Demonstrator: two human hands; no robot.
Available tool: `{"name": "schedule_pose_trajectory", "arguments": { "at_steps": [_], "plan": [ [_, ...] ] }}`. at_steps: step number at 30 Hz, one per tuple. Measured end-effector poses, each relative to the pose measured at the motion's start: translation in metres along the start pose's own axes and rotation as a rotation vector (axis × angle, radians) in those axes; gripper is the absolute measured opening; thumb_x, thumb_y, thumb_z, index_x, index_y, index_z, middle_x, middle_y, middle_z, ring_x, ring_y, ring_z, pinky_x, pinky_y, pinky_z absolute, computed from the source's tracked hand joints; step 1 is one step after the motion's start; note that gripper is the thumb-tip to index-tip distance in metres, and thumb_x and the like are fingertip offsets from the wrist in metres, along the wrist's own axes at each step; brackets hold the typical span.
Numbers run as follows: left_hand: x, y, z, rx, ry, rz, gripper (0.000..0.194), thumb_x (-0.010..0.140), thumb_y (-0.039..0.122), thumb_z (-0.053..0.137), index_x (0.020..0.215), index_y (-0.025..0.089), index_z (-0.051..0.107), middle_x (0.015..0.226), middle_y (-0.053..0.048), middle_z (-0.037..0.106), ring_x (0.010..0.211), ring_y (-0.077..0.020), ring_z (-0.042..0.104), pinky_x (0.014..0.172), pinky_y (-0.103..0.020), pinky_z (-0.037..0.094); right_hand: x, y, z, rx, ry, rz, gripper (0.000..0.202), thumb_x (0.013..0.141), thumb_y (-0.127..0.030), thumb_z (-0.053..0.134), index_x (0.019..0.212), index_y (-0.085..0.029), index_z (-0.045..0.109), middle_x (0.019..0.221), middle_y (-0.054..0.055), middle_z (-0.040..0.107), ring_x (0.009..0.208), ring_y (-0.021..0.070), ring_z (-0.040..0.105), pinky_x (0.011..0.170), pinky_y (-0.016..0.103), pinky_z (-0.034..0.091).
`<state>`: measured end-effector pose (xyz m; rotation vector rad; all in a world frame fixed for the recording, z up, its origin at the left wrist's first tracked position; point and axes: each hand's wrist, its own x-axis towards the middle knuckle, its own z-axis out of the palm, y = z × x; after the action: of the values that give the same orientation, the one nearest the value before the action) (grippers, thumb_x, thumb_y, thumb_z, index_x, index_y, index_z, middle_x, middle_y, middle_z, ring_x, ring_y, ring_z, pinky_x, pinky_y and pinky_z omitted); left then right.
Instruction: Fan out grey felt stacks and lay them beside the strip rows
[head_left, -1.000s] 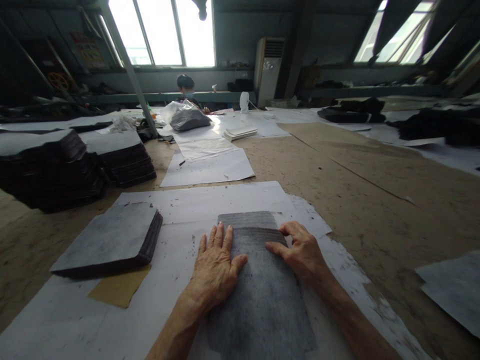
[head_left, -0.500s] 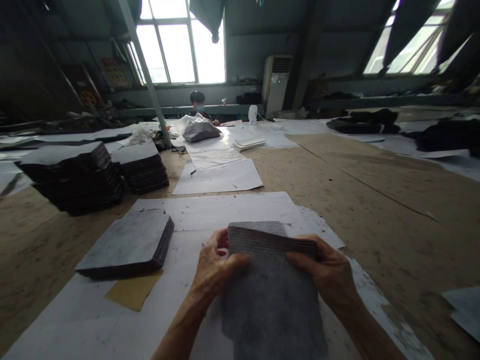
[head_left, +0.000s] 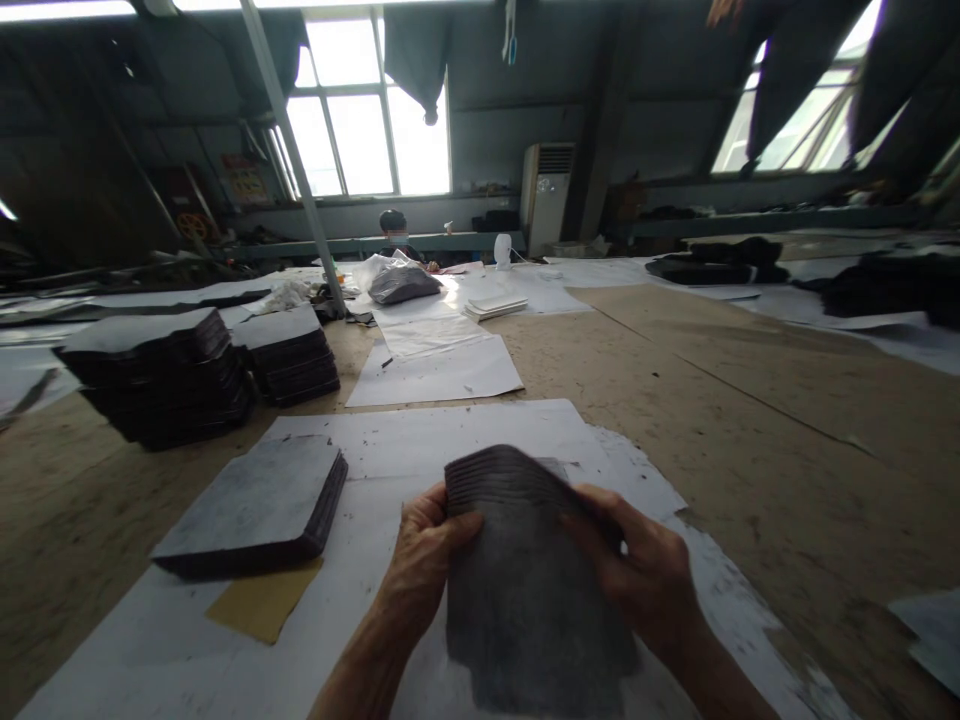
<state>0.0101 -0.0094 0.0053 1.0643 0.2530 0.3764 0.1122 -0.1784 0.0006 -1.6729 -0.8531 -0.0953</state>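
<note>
A stack of dark grey fabric pieces (head_left: 529, 590) is held tilted over the white paper, its layered top edge bent into an arch. My left hand (head_left: 431, 545) is closed on the stack's left edge, thumb on the near face and fingers behind. At the right edge, my right hand (head_left: 637, 560) grips the stack the same way, its fingertips partly hidden. Left of my hands lies another grey fabric stack (head_left: 259, 500), flat on the white paper, with a tan card (head_left: 266, 600) partly under its near edge.
Two taller dark stacks (head_left: 161, 375) stand farther left on the brown table (head_left: 757, 430). White paper (head_left: 442, 430) lies beneath my hands. Farther back are a plastic bag (head_left: 401, 280), a pad of white sheets (head_left: 495, 307), a slanted pole (head_left: 296, 160) and a seated person (head_left: 394, 235).
The top edge of the held stack has bent from nearly straight into an arch. My right hand has moved slightly down and left. The view has tipped upward a little.
</note>
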Motion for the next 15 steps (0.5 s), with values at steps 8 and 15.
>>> {"name": "schedule_pose_trajectory", "arguments": {
  "at_steps": [8, 15],
  "plan": [
    [-0.006, -0.007, 0.005, 0.278, 0.050, -0.065, 0.026, 0.063, 0.032, 0.070, 0.077, 0.011, 0.065, 0.076, -0.006, 0.067, 0.068, -0.0182, 0.059, 0.063, -0.026, 0.048, 0.000, -0.014, -0.007, 0.288, 0.014, 0.321, 0.034, 0.066, -0.035, 0.068, 0.095, -0.019, 0.060, 0.083, 0.003, 0.066, 0.069, 0.0200, 0.062, 0.060, 0.029, 0.053],
    [-0.012, -0.008, 0.017, 0.578, 0.174, 0.299, 0.019, 0.067, 0.026, 0.065, 0.084, 0.018, 0.068, 0.077, 0.001, 0.067, 0.072, -0.0160, 0.058, 0.066, -0.023, 0.045, 0.001, -0.015, 0.000, 0.189, 0.005, 0.288, 0.035, 0.067, -0.040, 0.065, 0.092, -0.015, 0.061, 0.081, 0.005, 0.066, 0.072, 0.0224, 0.062, 0.065, 0.033, 0.053]
  ]
}}
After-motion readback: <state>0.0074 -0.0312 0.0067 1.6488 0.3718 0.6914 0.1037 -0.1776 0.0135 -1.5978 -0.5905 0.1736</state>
